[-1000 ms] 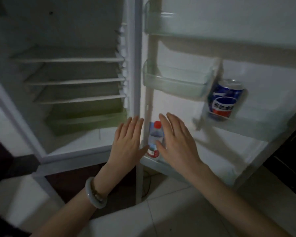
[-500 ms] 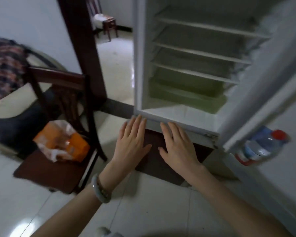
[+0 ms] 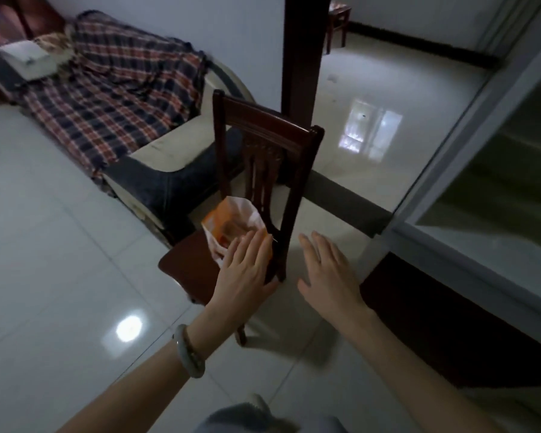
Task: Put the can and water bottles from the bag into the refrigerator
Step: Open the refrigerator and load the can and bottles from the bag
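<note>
You have no legible text, label, brand or number in view. The orange-and-white bag (image 3: 231, 226) on the chair (image 3: 188, 264) carries print too blurred to read.

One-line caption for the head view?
Both empty hands, left hand and right hand, reach toward the orange bag on a wooden chair.

Dim, cool-toned indoor view with soft motion blur.

Glare patches sit on the glossy floor (image 3: 75, 245): a window-shaped reflection right of centre, a round spot at lower left. The right edge, with the refrigerator (image 3: 497, 170), is dark and smeared; straight lines bow toward the frame borders, and the bottom centre is out of focus.
</note>
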